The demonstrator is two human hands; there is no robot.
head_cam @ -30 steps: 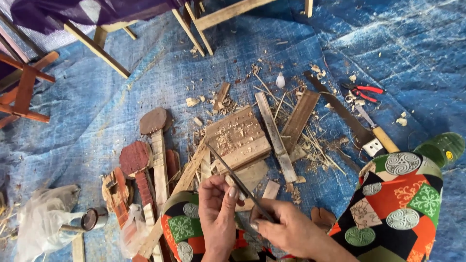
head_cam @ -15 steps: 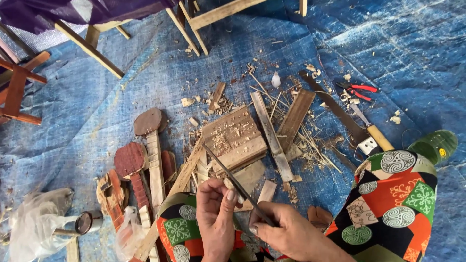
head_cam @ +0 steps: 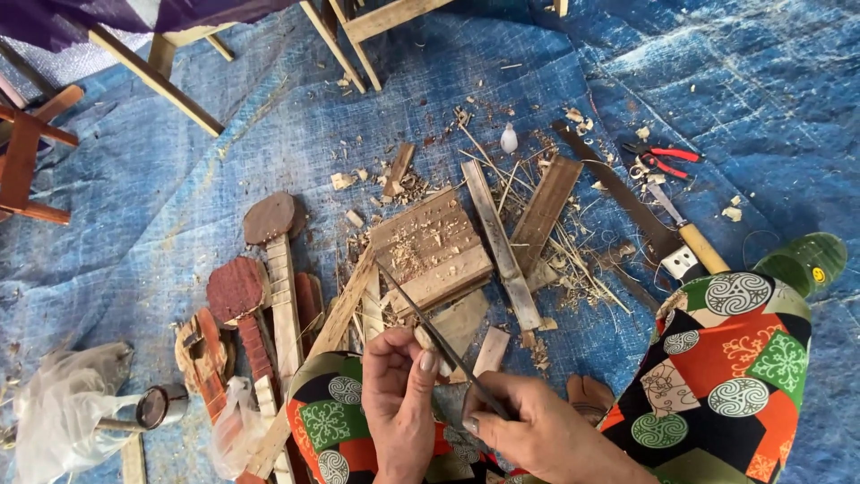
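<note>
right hand (head_cam: 537, 430) grips thin file (head_cam: 430, 327); left hand (head_cam: 399, 394) pinches wood piece (head_cam: 428, 345) beneath.

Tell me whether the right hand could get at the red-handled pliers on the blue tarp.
Probably not yet: the right hand grips a thin dark file, and the red-handled pliers lie far beyond the raised patterned knee.

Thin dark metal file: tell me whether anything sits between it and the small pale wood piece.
Nothing visible does. The thin dark metal file, gripped by the right hand, lies directly against the small pale wood piece pinched in the left hand.
</note>
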